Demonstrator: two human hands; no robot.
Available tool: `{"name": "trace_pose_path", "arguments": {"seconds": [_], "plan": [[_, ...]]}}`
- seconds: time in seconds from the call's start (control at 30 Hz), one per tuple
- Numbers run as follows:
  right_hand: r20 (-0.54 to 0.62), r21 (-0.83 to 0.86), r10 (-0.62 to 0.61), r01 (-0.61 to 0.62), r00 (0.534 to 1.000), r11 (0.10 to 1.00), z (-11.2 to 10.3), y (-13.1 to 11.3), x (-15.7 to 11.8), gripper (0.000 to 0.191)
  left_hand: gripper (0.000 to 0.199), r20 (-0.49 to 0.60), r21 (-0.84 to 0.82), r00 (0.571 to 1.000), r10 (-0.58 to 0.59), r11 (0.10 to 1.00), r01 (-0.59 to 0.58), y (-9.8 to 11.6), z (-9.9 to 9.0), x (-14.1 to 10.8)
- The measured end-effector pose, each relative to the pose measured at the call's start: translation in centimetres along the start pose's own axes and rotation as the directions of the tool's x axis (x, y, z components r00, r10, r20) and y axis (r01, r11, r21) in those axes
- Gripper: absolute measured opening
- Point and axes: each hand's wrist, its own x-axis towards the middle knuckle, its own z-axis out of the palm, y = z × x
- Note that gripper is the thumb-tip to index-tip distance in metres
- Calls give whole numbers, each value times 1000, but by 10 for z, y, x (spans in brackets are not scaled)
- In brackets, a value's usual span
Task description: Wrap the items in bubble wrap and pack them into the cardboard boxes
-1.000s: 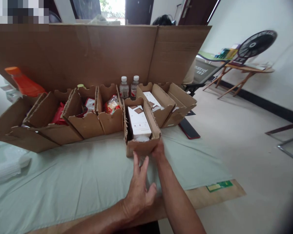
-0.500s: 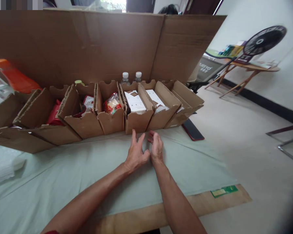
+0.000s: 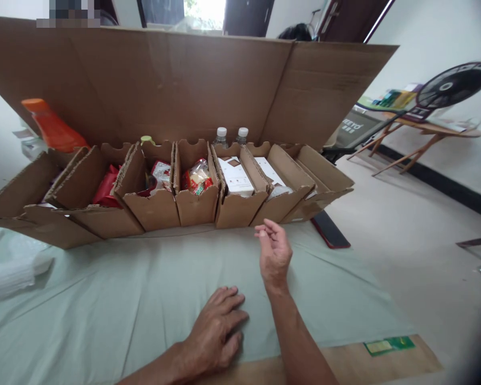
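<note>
My left hand (image 3: 220, 329) lies palm down on the pale green cloth (image 3: 156, 299), fingers stretched out and slightly spread, with nothing in it. Further forward, my right hand (image 3: 276, 259) is half curled just in front of the cardboard bins, fingers bent loosely and nothing visible in them. The nearest bin (image 3: 240, 211) holds a white box (image 3: 235, 179). Beside it, another bin (image 3: 300, 198) has a second white box (image 3: 268, 174) and some clear plastic. A bin (image 3: 196, 208) to the left contains a red-and-clear food packet (image 3: 200, 176).
A tall cardboard panel (image 3: 176, 85) stands behind the bins. Two white-capped bottles (image 3: 222, 133) and an orange bottle (image 3: 54, 128) show there. A dark flat object (image 3: 331, 230) lies at the right, white wrap (image 3: 12, 278) at the left. A fan (image 3: 452, 85) stands beyond.
My left hand has drawn back from the bin's front and come down on the cloth nearer me. The right hand has stayed close to the bins. The view has shifted slightly.
</note>
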Motion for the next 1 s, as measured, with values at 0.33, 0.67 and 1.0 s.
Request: {"name": "trace_pose_path", "arguments": {"seconds": [0.33,0.67,1.0], "plan": [[351,-342,-372,487,860,804,21,-53,48,18,43,-70,38,994,82,996,-79,-11,15,0],[301,-348,-379,471,875,810,14,-36,38,18,41,-10,97,986,167,982,-165,-19,13,5],[397,-194,-371,472,840,860,46,-83,13,40,40,4,45,998,59,997,-59,-12,12,6]]}}
